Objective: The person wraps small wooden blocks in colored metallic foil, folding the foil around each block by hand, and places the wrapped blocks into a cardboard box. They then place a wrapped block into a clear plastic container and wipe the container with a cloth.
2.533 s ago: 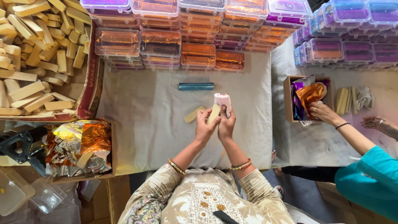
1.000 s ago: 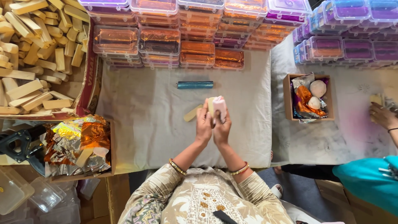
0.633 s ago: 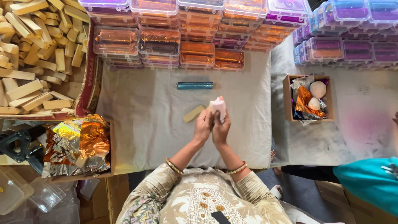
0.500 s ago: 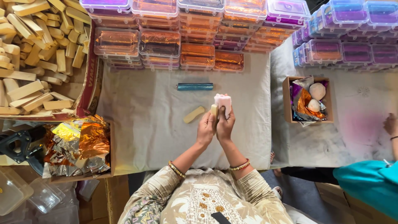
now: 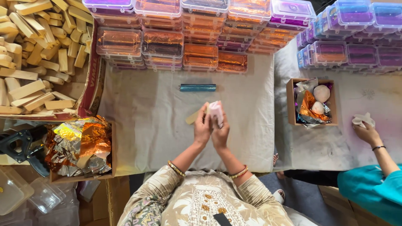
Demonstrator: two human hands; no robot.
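A small pale pink block [image 5: 216, 113] is held upright above the middle of the cloth-covered table [image 5: 138, 125]; the left hand [image 5: 202, 127] and right hand [image 5: 220, 133] press together, fingers closed around the block; a tan wooden stick [image 5: 193, 117] lies just left of them; a teal roll [image 5: 197, 87] lies nearer the far edge, before stacked clear boxes [image 5: 163, 42]; a co-worker's hand [image 5: 367, 133] rests at the right edge.

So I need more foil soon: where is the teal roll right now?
The teal roll lies on the cloth at centre, just below the stacked plastic boxes and beyond both hands.
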